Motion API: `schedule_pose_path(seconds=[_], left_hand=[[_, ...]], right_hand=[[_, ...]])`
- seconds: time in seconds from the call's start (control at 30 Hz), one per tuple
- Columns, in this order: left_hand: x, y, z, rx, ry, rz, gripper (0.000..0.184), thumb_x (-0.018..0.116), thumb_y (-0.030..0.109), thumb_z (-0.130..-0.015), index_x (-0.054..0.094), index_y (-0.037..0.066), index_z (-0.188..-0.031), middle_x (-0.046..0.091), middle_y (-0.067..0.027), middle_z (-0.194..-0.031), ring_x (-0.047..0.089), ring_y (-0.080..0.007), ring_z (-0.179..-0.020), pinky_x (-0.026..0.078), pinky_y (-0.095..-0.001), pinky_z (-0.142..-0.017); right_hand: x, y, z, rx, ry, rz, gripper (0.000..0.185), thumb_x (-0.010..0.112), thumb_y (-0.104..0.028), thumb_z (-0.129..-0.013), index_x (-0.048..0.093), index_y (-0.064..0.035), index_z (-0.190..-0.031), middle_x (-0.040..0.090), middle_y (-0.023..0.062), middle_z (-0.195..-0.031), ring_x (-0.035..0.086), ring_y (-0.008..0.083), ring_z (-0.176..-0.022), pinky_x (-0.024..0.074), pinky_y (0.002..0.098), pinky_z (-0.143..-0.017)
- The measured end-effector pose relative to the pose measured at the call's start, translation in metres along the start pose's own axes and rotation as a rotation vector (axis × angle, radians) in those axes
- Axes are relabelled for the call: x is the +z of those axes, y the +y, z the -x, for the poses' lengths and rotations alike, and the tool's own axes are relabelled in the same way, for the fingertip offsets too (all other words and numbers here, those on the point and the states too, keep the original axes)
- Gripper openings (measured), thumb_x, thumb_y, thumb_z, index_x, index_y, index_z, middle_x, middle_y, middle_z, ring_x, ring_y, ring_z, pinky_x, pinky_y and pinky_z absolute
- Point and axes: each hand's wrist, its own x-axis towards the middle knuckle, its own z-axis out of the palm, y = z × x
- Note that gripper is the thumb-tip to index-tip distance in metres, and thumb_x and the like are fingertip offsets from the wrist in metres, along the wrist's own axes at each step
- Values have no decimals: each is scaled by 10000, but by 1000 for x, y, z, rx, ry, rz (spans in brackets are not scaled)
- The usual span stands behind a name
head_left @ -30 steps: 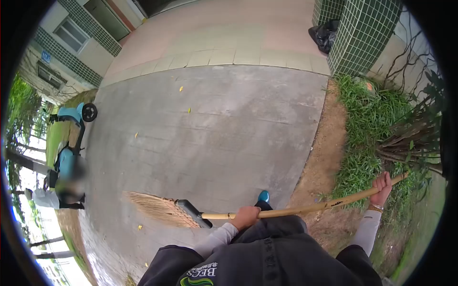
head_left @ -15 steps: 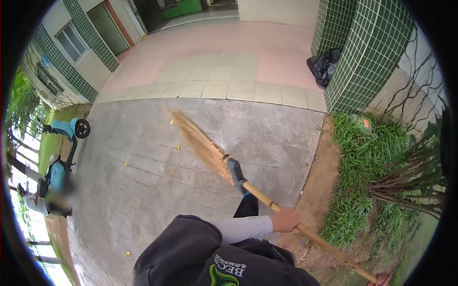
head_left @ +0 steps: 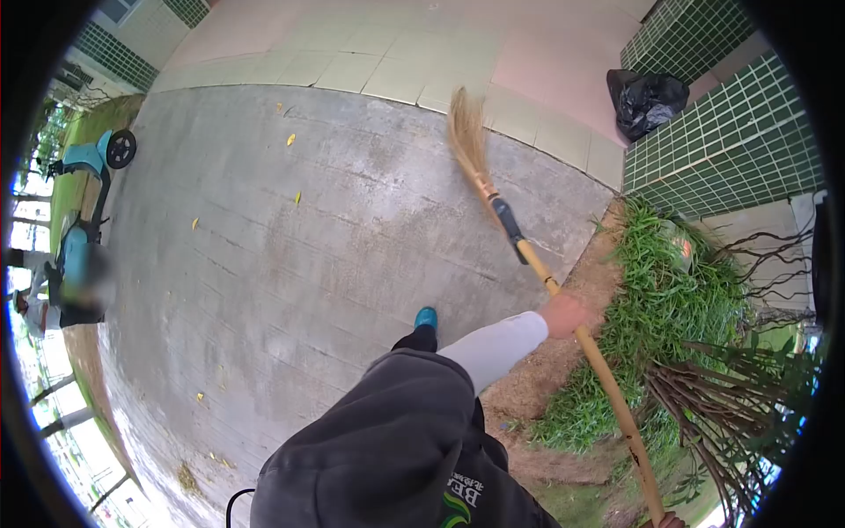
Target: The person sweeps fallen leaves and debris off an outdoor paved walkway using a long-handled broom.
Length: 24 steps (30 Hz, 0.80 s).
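Observation:
My left hand (head_left: 564, 316), at the end of a light grey sleeve, is wrapped round the middle of a long broom's bamboo handle (head_left: 613, 392). The straw head (head_left: 467, 132) points away from me, over the far edge of the grey paving where the pale tiles begin. Low in the view, at the handle's near end, only a small part of my right hand (head_left: 671, 521) shows, closed on the pole. A dark band (head_left: 508, 224) joins the straw to the handle.
Yellow leaves (head_left: 290, 140) lie scattered on the paving (head_left: 352, 238). A black bag (head_left: 647, 104) sits by a green-tiled pillar (head_left: 731, 145). Grass (head_left: 669, 290) and a shrub (head_left: 704, 396) are at the right. A blue scooter (head_left: 84, 158) and a person (head_left: 40, 315) are at the left.
The broom head has swung from the left across the paving to the far right, with my left hand moving rightward. My right hand has dropped to the bottom edge. The view has shifted.

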Motion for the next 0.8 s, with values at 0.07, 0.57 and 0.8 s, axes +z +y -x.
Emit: schedule_pose_path(seconds=[0.07,0.57,0.8], left_hand=[[0,-9,42,-160,30,61,197,625,142,-529,494,91,-668,510,-75,-595,520,-264,-647,390,-355,-646],[-62,-1,402,-1169,-89,-383,121,554,125,-611,524,84,-721,559,-89,-692,549,-264,-730,397,-366,-691],[-149,48,376,-1136,188,-467,116,574,114,-558,495,77,-635,531,-88,-605,547,-268,-651,393,-368,-638]], right_hand=[[20,15,-14,65,-67,28,281,336,-173,-832,299,-135,-556,223,-33,-385,197,82,-342,260,243,-426],[54,200,58,904,-747,-80,192,346,-169,-872,419,-58,-734,296,-34,-448,298,65,-376,313,200,-420],[133,192,18,907,-724,-93,232,379,-176,-831,402,-85,-619,261,-29,-457,279,85,-407,292,235,-473]])
